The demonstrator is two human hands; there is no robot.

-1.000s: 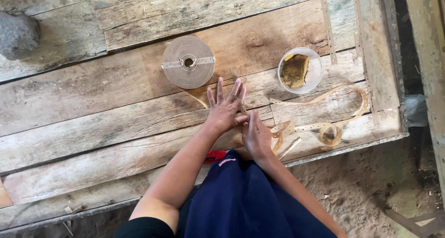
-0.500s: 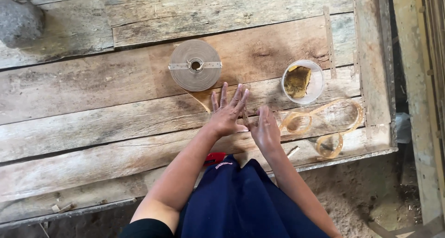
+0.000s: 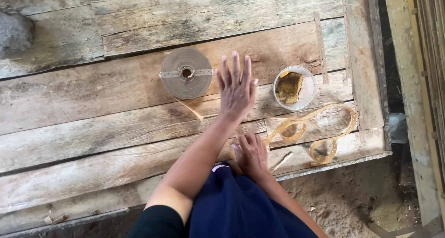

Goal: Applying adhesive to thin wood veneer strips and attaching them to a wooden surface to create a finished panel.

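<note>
On the plank surface (image 3: 92, 127), the flat coil of strip (image 3: 186, 73) lies to the left of your left hand (image 3: 237, 90), whose fingers (image 3: 235, 66) are spread wide and flat, holding nothing. Just nearer you, your right hand (image 3: 251, 153) rests palm down at the surface's edge, fingers together and empty. Further right sit a clear cup (image 3: 294, 87) with a yellowish lump inside and a loose, looping strip (image 3: 320, 131).
</note>
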